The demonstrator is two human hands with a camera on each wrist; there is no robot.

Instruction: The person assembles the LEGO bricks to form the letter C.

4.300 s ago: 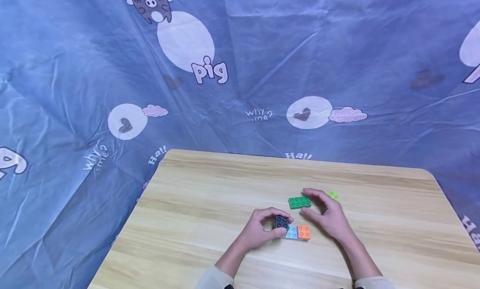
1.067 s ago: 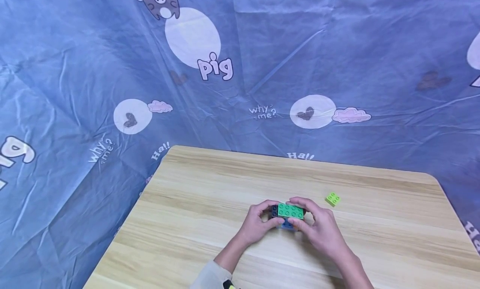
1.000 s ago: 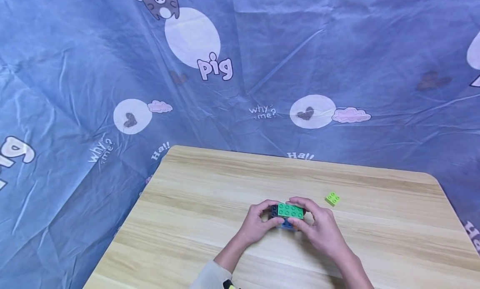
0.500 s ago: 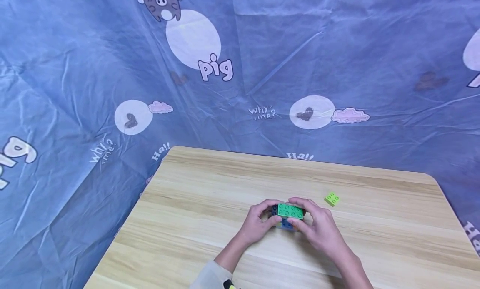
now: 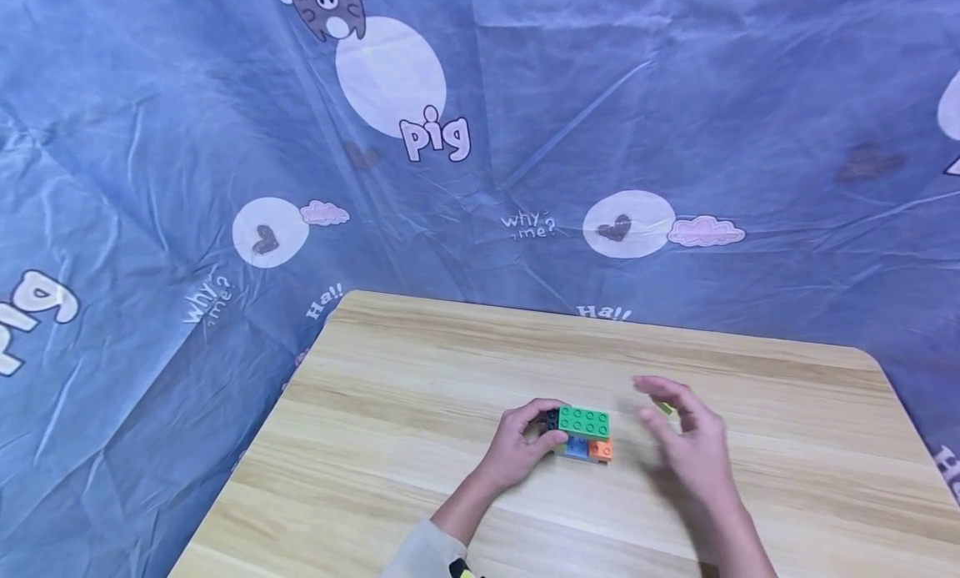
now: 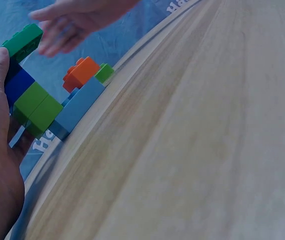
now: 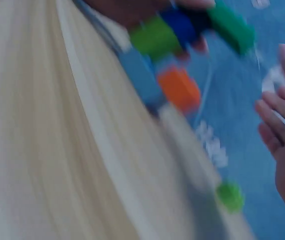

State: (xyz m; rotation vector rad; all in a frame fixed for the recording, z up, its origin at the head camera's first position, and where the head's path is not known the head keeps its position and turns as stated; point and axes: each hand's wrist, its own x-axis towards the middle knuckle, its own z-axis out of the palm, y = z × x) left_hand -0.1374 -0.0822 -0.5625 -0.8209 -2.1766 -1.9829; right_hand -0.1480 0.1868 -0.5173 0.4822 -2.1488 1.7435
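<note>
A stack of toy building bricks stands on the table. In the left wrist view its base is a light blue brick (image 6: 80,107), bearing an orange brick (image 6: 81,73) at one end and lime bricks (image 6: 37,107) at the other. Above the lime come a dark blue brick (image 6: 18,84), a black brick (image 5: 552,418) and, overhanging on top, a long green brick (image 5: 584,423). My left hand (image 5: 513,449) grips this stack near its top, from the left side. Apart from the stack, my right hand (image 5: 697,444) holds nothing, thumb and fingers spread, blurred, near a loose lime brick (image 5: 665,408) it partly covers.
The wooden table (image 5: 420,353) has rounded back corners. A blue printed cloth (image 5: 525,144) hangs behind it and along its left side. In the right wrist view the loose lime brick (image 7: 230,196) lies to the right of the stack.
The long green brick went from the table onto the top of the stack, pressed by both hands. My right hand then let go and moved right towards the loose lime brick; the left stays.
</note>
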